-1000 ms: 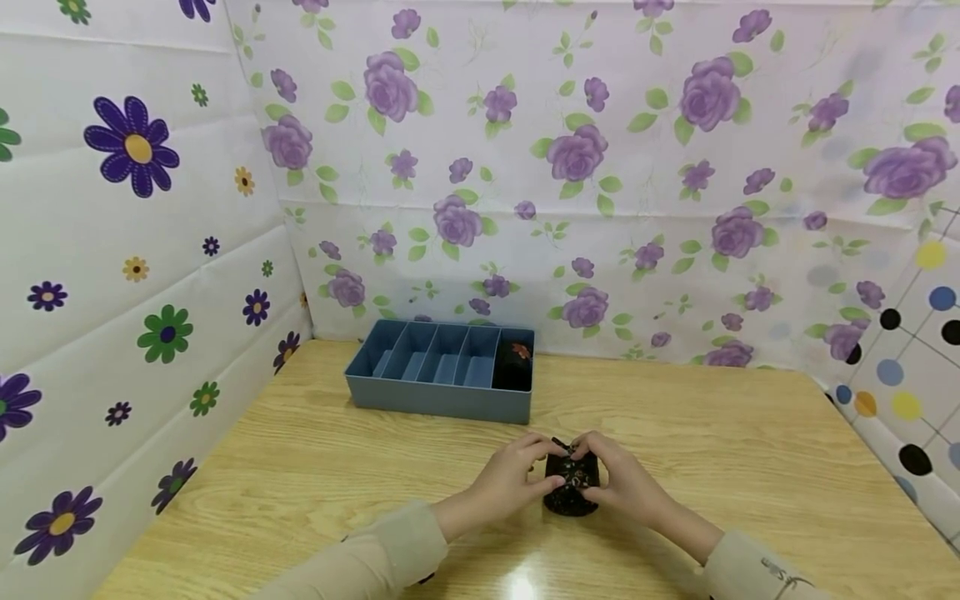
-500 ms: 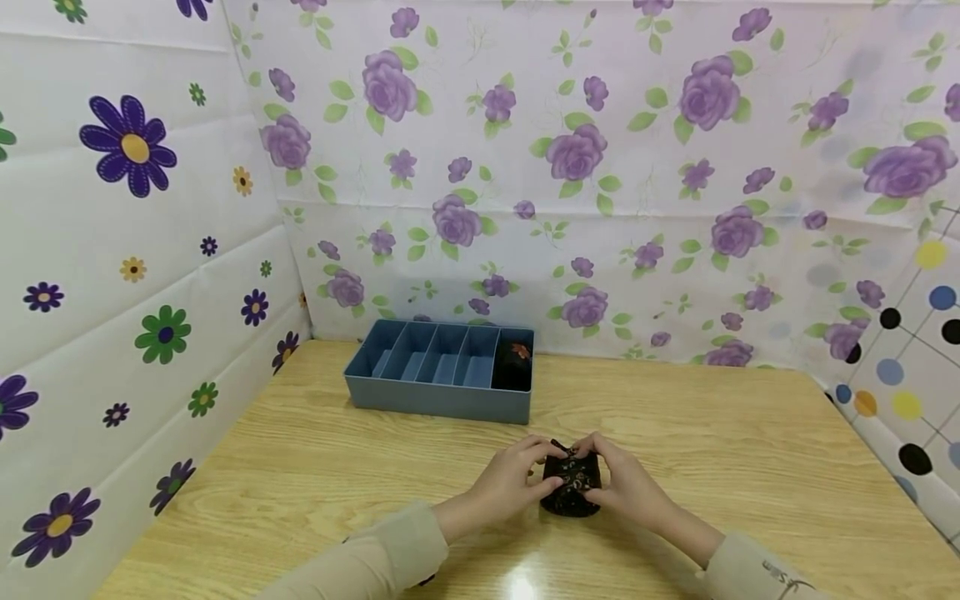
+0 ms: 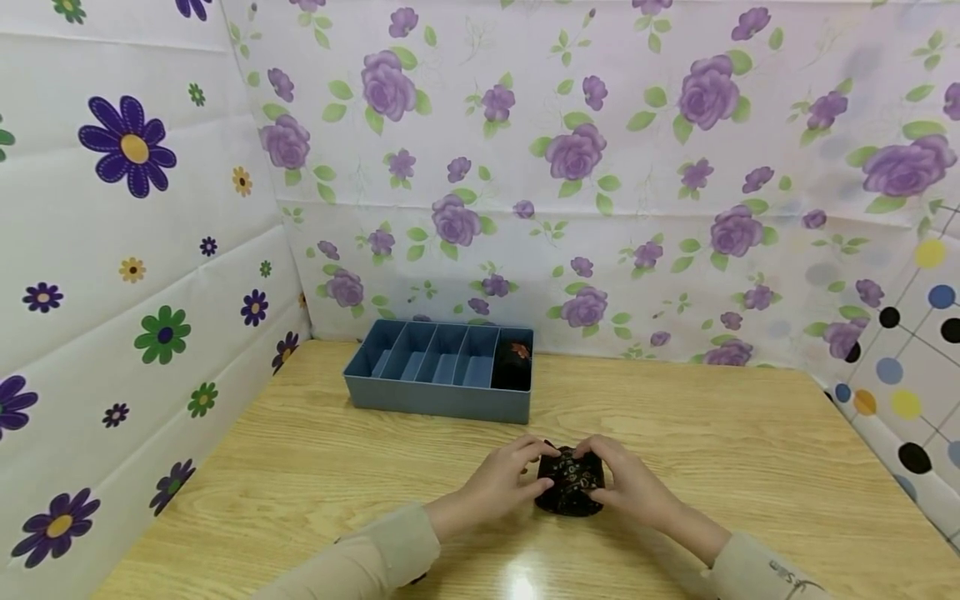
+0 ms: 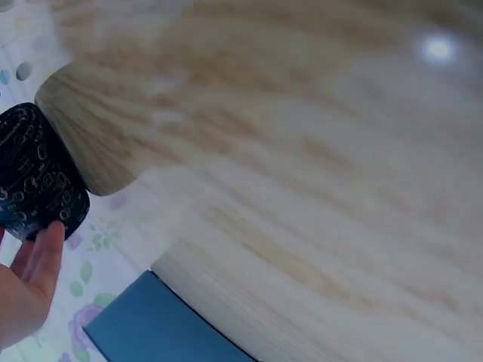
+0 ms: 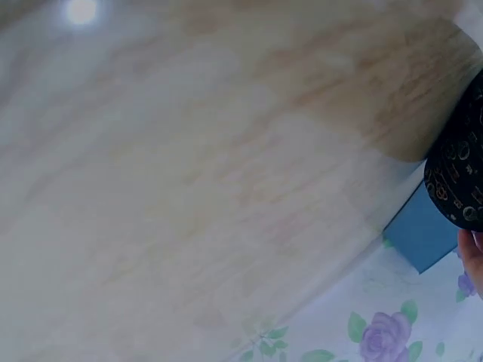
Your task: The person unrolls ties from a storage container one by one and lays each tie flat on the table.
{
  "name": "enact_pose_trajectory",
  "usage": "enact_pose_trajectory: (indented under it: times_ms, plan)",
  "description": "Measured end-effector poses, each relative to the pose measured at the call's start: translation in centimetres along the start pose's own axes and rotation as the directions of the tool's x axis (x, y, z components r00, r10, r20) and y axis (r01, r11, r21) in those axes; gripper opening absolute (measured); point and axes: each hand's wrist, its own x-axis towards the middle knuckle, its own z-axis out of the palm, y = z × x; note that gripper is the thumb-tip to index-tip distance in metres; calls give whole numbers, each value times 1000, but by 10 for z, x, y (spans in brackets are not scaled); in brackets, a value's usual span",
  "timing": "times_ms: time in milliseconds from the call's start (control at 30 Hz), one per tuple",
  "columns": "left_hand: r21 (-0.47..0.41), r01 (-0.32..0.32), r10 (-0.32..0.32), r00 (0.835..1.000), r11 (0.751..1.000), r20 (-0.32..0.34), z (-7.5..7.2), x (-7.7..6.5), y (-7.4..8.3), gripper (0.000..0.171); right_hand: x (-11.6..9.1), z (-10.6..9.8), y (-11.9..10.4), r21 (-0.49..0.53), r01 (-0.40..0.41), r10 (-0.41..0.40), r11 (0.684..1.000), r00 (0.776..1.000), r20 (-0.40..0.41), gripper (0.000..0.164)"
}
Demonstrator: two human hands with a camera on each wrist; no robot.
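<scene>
On the table, in the head view, lies a folded black cloth bundle with a small gold and pale print. My left hand grips its left side, thumb near the front and fingers at the back edge. From the right, my right hand holds the opposite side in the same way. The left wrist view shows the rounded end of the cloth bundle with fingers against it. Only part of the cloth bundle shows at the edge of the right wrist view, with a fingertip below it.
Behind the hands stands a blue-grey divided box. Its rightmost compartment holds a black cloth item with an orange-red leaf design. Floral sheets hang behind and at the sides of the wooden table.
The black cloth bundle has become wider and flatter between my hands. My left hand has shifted slightly left, and the thumbs are farther apart. The box has stayed put.
</scene>
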Motion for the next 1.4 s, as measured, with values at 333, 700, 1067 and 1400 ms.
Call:
enact_pose_trajectory:
  times_ms: [333, 700, 1067, 1400]
  plan:
    - [69, -34, 26, 994, 997, 109, -8, -1, -8, 36, 1, -5, 1, -10, 36, -35, 999, 995, 92, 54]
    - [287, -163, 125, 981, 944, 147, -12, 4, -14, 24, 4, -8, 0, -63, 62, -51, 996, 984, 173, 53]
    - [604, -349, 248, 937, 717, 247, -13, 8, -16, 27, 6, -9, 0, -82, 122, -103, 989, 973, 205, 80]
    - [498, -413, 235, 894, 763, 382, -13, 7, -12, 42, 6, -11, 0, -100, 101, -75, 990, 968, 238, 66]
